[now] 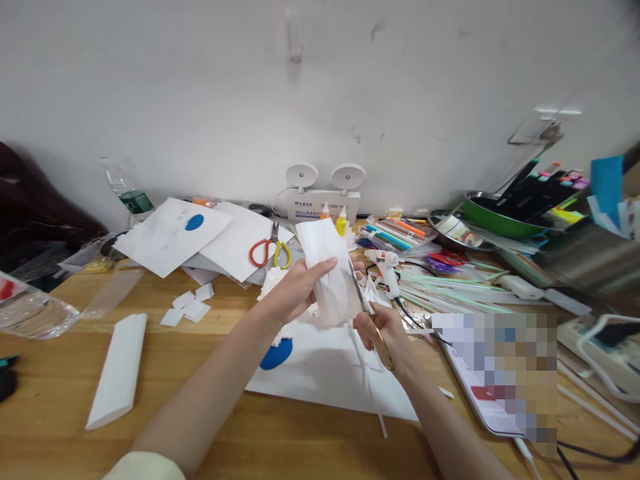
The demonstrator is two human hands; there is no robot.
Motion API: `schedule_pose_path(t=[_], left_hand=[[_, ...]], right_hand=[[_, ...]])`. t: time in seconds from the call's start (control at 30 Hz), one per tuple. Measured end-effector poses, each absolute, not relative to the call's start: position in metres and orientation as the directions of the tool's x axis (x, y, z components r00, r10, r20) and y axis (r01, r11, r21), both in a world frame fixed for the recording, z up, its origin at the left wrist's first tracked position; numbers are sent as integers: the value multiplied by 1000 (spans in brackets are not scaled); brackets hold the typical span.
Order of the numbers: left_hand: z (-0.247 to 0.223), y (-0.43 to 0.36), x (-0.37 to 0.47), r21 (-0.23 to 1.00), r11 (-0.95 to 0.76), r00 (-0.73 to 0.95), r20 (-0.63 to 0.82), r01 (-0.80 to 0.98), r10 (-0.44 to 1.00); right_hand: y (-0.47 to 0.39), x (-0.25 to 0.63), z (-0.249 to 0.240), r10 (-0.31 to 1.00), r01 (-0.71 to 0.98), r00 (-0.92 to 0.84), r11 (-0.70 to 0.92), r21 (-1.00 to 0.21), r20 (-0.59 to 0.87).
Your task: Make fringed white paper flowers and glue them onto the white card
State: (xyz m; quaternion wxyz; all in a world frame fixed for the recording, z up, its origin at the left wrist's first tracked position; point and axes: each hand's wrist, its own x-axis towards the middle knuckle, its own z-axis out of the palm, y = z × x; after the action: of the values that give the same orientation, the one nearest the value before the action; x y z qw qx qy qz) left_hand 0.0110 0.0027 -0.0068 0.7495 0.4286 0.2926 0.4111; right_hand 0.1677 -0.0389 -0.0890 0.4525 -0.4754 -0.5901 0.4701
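Note:
My left hand [299, 288] grips a folded sheet of white paper [334, 287], its thumb across the front. In my right hand [383, 327] is a pair of scissors [361, 298] with gold handles, its blades pointing up along the paper's right edge. Whether the blades have the edge between them I cannot tell. Beneath both hands lies a white sheet [320, 380] with a blue oval [277, 354] on it and narrow paper strips [371, 385] on its right side. White ruffled material [274, 283] is partly hidden behind my left hand.
A folded white paper piece [118, 370] and small paper squares [187, 307] lie at left. Behind are red-and-yellow-handled pliers [271, 248] and yellow bottles [341, 222]. A glue gun [385, 268], straws [445, 292] and a tablet [480, 373] with cables stand at right.

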Motion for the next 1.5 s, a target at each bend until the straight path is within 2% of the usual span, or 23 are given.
schedule_pose_path(t=[0.23,0.63,0.83,1.13,1.5], left_hand=[[-9,4,12,861,298,522,-45,-412,852],[-8,5,12,853,305,499,-61,-423,864],[-8,6,10,863,265,463,-41,-431,885],[-9,3,15,855,296,462,-76,-426,884],[-13,2,20,861,314,484,-92,-400,870]], right_hand=[[-39,168,-89,988,134,-126,110,-985,93],[-38,168,-83,993,286,-54,116,-951,105],[-36,167,-82,994,269,-45,109,-957,101],[-38,169,-95,990,167,-93,124,-978,110],[-38,170,-88,987,209,-68,157,-965,146]])
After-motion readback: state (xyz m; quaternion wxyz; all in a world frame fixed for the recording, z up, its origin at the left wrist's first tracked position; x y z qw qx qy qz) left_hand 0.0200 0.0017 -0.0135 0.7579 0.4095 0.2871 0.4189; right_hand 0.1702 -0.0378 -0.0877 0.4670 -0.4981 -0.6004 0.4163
